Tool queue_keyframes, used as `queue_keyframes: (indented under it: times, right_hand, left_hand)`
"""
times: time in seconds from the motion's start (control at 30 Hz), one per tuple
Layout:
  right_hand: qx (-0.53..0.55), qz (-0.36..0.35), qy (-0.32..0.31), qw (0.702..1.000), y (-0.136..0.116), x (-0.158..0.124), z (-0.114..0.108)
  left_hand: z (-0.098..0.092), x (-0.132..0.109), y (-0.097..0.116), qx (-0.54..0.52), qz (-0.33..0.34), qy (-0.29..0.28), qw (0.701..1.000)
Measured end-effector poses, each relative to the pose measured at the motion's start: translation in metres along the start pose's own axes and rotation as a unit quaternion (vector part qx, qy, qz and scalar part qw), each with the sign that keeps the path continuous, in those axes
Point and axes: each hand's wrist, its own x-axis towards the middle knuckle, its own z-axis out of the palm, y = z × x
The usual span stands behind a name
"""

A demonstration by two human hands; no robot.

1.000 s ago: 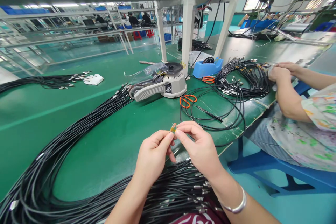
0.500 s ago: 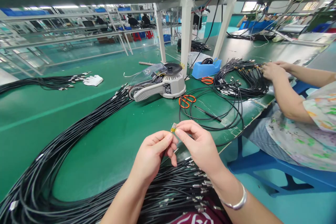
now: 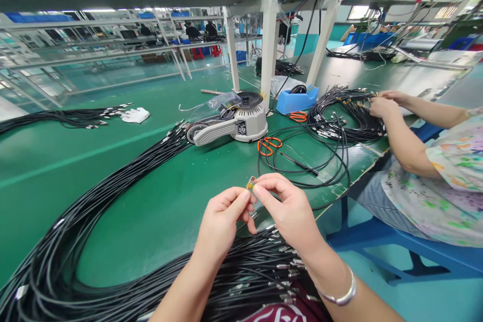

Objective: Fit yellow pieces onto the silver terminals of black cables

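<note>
Above the bench, my left hand and my right hand meet fingertip to fingertip at a small metal cable connector. Amber tape shows at its base. My left thumb and forefinger pinch the cable end just below the metal; most of that cable is hidden by the hand. The right thumb and forefinger close on the taped side of the connector. Below both hands lies a thick bundle of black cables, with many metal connector ends under my right forearm.
A grey tape dispenser stands ahead, beside orange-handled scissors and a blue tape holder. A white glove lies at left. On the right, a co-worker's hands touch a coiled cable bundle.
The connector has turned slightly between my fingertips, and more of its open end shows. My hands have barely moved. The co-worker's hands and arms have shifted a little to the left.
</note>
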Motion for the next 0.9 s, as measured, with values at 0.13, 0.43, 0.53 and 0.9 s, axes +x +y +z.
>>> queue_keyframes:
  times: [0.13,0.43,0.53,0.9]
  right_hand:
    - [0.025,0.008,-0.010,1.000,0.006,0.002,0.000]
    - [0.075,-0.004,-0.042,0.996,0.008,0.004,-0.003]
    - [0.089,-0.020,-0.071,0.993,0.008,0.005,-0.005]
    - [0.121,-0.113,-0.222,0.961,0.011,0.015,-0.014]
  left_hand:
    - [0.001,-0.001,0.001,-0.032,-0.010,-0.016,0.999]
    - [-0.004,0.001,0.008,-0.156,-0.070,-0.150,0.974]
    - [-0.008,0.002,0.007,-0.199,-0.098,-0.204,0.954]
    - [-0.008,-0.002,0.004,-0.263,-0.214,-0.295,0.893]
